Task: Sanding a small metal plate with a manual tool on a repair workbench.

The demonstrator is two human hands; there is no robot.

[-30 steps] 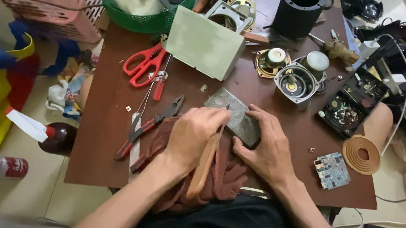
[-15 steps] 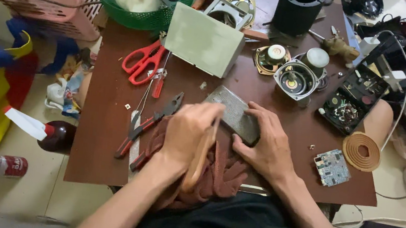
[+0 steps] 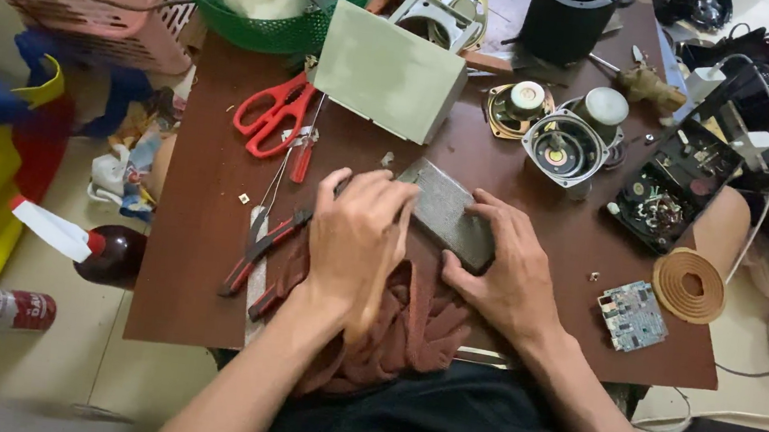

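A flat grey rectangular block [image 3: 450,211] lies tilted on the brown table [image 3: 199,263], partly on a dark red cloth [image 3: 411,328]. My right hand [image 3: 502,271] presses on the block's near right end, fingers wrapped over its edge. My left hand [image 3: 358,237] rests fingers-down against the block's left end and grips a wooden handle that sticks out below the palm toward me. What the handle belongs to is hidden under the hand.
Red-handled pliers [image 3: 257,250] and red scissors [image 3: 271,114] lie left of my hands. A pale green box [image 3: 390,74], speaker drivers [image 3: 559,144], a black cylinder [image 3: 567,16], circuit boards [image 3: 633,314] and a tape roll [image 3: 690,284] crowd the far and right side. Baskets stand at the far left.
Both hands stay on the grey block; my left hand has shifted slightly along its left end. The view has drifted a little.
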